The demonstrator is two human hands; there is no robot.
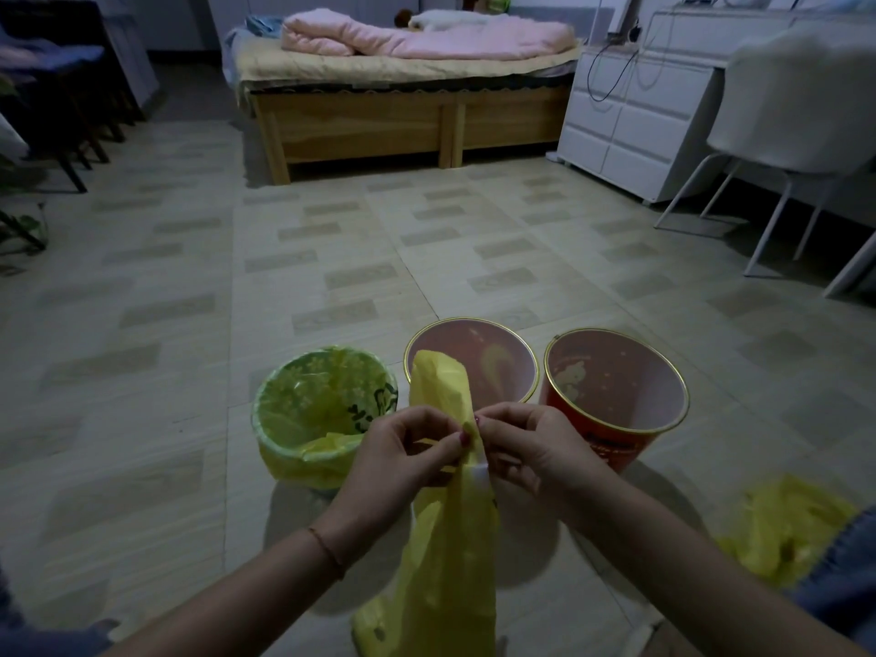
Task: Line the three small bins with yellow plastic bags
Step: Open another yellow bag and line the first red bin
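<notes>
The left hand point(407, 450) and right hand point(524, 445) both pinch a yellow bag point(445, 528) above the floor point(332, 258), apparently teasing it open; the green bin point(313, 414) is lined; the middle bin point(493, 360) and red bin point(616, 395) remain bare; one of three seems done.

Dim bedroom | pale patterned tile floor point(332, 258) | wooden bed point(360, 125) with pink quilt point(426, 40) at the far wall | white drawers point(625, 130) and white chair point(787, 111) at right | dark furniture point(61, 87) at left
</notes>
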